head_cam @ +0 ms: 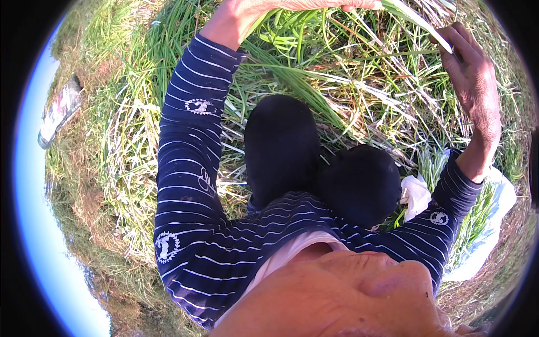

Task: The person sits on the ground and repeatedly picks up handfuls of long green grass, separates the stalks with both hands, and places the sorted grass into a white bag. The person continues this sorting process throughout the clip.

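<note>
My left hand (303, 3), partly cut off by the top edge, is closed around long green leafy stalks (290, 33). Their pale stem (421, 25) slants down to the right, its white end between the fingers and thumb of my right hand (463, 50). The right fingers are curled, and a thin green leaf (404, 54) runs into them from the left. More long green leaves (303, 86) lie on the ground below the hands, just beyond my dark-clothed knees (282, 139).
Cut grassy leaves and dry stalks (130, 168) cover the ground around me. Right of my knees lies crumpled white material (416, 197); farther right, a white plastic sheet or bag (484, 257) is beside green leaves (471, 223). A blurred patterned object (61, 109) stands far left.
</note>
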Tool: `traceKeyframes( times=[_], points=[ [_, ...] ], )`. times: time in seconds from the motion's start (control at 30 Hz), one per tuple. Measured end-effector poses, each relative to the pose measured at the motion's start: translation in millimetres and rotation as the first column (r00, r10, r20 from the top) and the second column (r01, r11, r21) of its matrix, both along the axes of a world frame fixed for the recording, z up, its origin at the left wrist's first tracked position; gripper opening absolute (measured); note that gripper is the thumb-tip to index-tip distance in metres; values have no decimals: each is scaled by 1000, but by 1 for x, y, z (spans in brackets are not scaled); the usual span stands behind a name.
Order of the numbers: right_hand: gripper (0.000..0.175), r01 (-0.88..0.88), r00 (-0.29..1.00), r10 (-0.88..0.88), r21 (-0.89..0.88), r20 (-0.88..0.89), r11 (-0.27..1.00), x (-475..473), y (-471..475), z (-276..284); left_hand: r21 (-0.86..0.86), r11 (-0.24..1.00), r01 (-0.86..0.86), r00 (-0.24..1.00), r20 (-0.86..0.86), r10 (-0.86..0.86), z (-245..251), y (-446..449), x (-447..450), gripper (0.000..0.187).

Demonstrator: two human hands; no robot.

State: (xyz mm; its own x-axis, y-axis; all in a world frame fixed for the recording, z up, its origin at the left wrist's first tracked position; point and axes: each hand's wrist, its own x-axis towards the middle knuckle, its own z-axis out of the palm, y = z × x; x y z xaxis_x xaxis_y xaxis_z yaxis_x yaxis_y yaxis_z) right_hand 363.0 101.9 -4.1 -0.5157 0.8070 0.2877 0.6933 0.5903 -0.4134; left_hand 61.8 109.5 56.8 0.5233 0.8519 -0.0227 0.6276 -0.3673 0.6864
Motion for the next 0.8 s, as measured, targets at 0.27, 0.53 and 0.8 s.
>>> traceKeyframes(
  times=[0.27, 0.53, 0.8],
  points=[
    [35, -36, 999, 37, 108, -1, 994, -24, 6, -29, 76, 997, 21, 998, -54, -17, -1, -16, -23, 20],
    [31, 163, 872, -124, 43, -474, 986, -45, 25, -48, 154, 975, -162, 987, 14, 162, 24, -47, -13, 18],
    [28, 175, 629, -193, -104, -753, 979, -93, -32, -51, 423, 899, -118, 969, -151, 198, 13, -28, -47, 19]
  ],
)
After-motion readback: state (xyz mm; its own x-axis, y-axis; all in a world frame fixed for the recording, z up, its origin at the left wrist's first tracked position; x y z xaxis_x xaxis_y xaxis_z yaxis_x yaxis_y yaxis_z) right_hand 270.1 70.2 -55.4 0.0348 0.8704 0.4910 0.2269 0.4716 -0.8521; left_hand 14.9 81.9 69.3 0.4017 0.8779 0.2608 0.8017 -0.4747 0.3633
